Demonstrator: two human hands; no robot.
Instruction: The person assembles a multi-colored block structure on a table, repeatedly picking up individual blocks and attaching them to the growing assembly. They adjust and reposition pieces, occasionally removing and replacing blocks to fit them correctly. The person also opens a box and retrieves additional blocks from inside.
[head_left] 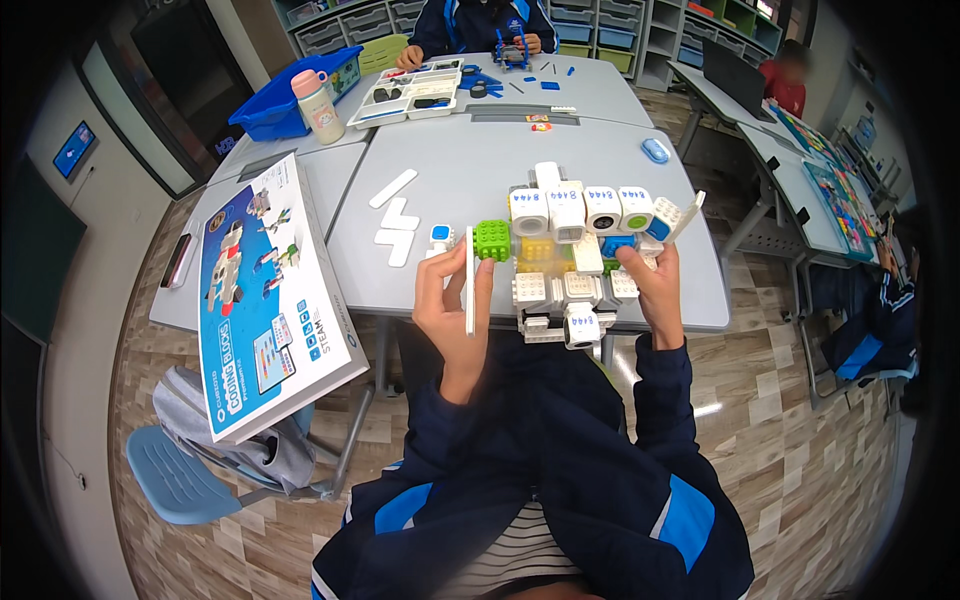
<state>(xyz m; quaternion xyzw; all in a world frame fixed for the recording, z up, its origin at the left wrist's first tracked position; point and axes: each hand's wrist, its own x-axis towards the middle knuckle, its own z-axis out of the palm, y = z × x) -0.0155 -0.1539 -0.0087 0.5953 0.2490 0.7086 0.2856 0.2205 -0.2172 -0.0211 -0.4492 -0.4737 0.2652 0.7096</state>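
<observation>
My left hand (450, 315) is closed on a long white flat bar (470, 300), which stands on edge with a green studded block (492, 240) against its upper end. Just to the right sits a large model of white, yellow and blue building blocks (568, 215), reaching past the table's near edge. The green block is close to its left side; I cannot tell whether they touch. My right hand (657, 288) grips the model's right side, thumb near a blue block (618, 245). Beyond my left hand lies a small white block with a blue square (440, 236).
Loose white flat pieces (397, 215) lie left of the model. A large kit box (265, 300) overhangs the table's left edge. Farther back are a bottle (318, 108), a blue bin (275, 115), a parts tray (410, 95) and a blue oval object (655, 150). Another person's hands (410, 57) are opposite.
</observation>
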